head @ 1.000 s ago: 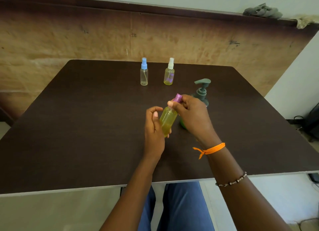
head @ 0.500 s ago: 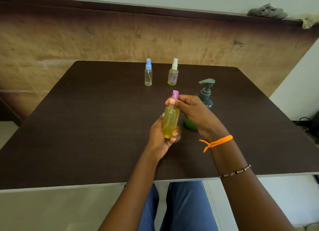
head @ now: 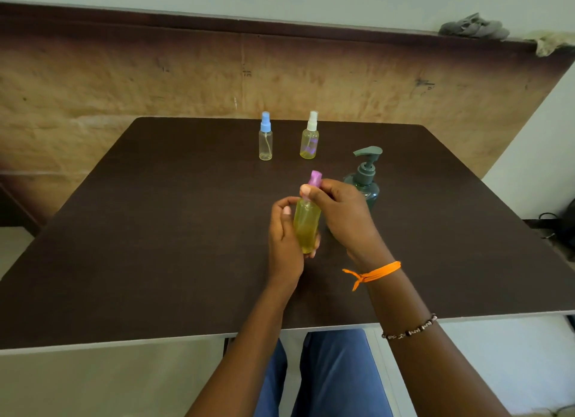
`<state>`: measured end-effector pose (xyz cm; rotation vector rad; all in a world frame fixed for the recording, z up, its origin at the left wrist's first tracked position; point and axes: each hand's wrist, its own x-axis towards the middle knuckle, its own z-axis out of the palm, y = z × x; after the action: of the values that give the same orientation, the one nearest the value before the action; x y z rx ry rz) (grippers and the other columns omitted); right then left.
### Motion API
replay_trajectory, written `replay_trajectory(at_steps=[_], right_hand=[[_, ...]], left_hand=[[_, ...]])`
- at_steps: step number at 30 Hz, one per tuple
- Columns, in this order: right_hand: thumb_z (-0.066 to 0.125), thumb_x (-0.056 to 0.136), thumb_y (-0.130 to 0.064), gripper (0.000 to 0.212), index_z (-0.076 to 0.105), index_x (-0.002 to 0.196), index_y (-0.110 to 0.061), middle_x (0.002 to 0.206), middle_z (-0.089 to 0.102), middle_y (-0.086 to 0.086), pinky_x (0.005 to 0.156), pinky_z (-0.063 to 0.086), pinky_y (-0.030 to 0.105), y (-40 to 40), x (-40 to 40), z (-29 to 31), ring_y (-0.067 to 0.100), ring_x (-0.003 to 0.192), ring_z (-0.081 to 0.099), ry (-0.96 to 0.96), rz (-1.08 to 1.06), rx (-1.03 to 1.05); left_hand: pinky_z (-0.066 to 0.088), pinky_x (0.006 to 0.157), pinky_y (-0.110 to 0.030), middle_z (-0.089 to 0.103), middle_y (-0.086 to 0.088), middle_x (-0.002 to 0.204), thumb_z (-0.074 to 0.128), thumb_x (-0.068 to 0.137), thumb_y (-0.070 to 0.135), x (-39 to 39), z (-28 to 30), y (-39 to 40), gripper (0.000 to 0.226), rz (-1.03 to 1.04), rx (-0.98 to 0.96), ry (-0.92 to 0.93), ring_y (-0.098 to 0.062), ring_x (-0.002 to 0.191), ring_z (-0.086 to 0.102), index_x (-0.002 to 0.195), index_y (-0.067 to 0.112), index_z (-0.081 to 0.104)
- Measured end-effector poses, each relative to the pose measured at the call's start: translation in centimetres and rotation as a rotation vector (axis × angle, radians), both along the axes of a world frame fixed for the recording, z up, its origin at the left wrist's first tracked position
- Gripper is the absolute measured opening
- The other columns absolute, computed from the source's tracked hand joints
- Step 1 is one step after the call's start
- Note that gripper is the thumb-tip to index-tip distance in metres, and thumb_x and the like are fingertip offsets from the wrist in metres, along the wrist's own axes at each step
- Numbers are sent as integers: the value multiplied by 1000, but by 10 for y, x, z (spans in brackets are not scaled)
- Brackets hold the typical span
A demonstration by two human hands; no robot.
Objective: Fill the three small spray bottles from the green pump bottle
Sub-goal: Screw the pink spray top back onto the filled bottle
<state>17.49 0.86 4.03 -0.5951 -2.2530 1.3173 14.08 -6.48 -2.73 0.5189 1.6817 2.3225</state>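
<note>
Above the middle of the dark table, held upright off the surface: a small spray bottle full of yellow liquid, topped by a purple cap. Wrapped around the bottle's lower body from the left, the left hand, fingers curled behind and under it. Pinching the purple cap from the right, the right hand, thumb and fingertips closed on the neck. Just behind the right hand, partly hidden by it, standing on the table: the green pump bottle, spout pointing left. Farther back, near the table's far edge, side by side but apart: a blue-capped spray bottle, almost clear, and a white-capped spray bottle, yellowish. On the right wrist, an orange thread; farther up the forearm, a beaded bracelet.
</note>
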Motion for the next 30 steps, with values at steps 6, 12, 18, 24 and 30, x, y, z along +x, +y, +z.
replay_trajectory(at_steps=[6, 12, 18, 24, 30], right_hand=[[70, 80, -31, 34, 61, 106, -9, 97, 53, 8, 75, 47, 32, 2, 8, 15, 19, 83, 55, -17, 78, 207], [74, 76, -12, 36, 58, 108, -11, 95, 69, 6, 75, 54, 27, 14, 11, 47, 13, 83, 66, 130, 154, 160], [69, 82, -15, 28, 50, 99, -28, 88, 62, -13, 74, 49, 13, 57, 9, 101, -1, 83, 62, 367, 70, 226], [63, 87, -10, 34, 44, 111, -24, 87, 56, -10, 62, 55, 27, 137, -23, 80, 17, 82, 60, 268, 45, 150], [64, 85, -9, 48, 44, 129, -10, 98, 60, 3, 87, 54, 42, 179, -62, 0, 17, 92, 59, 57, -48, 91]], left_hand=[[47, 51, -16, 53, 5, 91, 28, 103, 15, -3, 18, -2, 18, 118, 22, 203, 0, 69, 58, 108, 16, 45], [45, 72, -14, 53, 14, 96, 34, 99, 31, -22, 54, 12, 16, 73, 89, 316, 7, 80, 53, 112, 28, 45], [48, 69, -20, 63, 2, 89, 44, 96, 28, -59, 70, 36, 14, -79, 67, 259, -8, 76, 60, 94, 24, 57], [46, 68, -17, 61, 4, 82, 47, 96, 10, -83, 43, 64, 20, -82, -142, 193, -4, 73, 56, 86, 20, 61], [45, 73, -23, 61, 4, 81, 49, 94, 8, -109, 8, 85, 21, -44, -275, 106, -8, 74, 56, 84, 22, 61]])
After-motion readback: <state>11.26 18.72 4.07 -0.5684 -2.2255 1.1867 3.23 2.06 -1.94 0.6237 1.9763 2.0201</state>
